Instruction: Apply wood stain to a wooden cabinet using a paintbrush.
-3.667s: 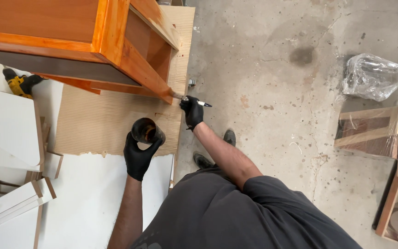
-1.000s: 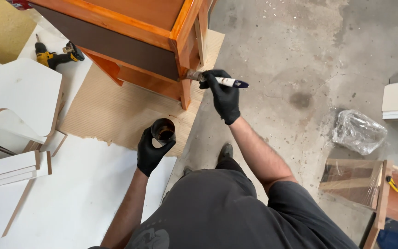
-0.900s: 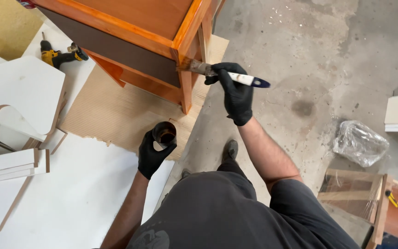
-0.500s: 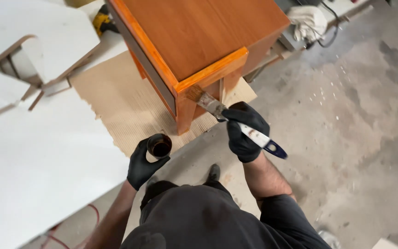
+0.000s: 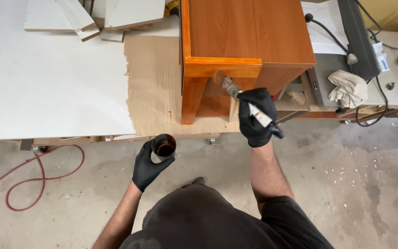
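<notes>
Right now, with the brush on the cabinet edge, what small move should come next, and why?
Probably draw the brush sideways along the front rail. The right hand holds its bristles against the rail's lower edge, and the left hand keeps the cup of dark stain away, so no dip seems due.

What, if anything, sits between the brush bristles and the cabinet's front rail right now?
Nothing visible. The right hand holds the brush with its bristles already against the orange front rail of the cabinet. The left hand holds the cup apart, lower left.
</notes>
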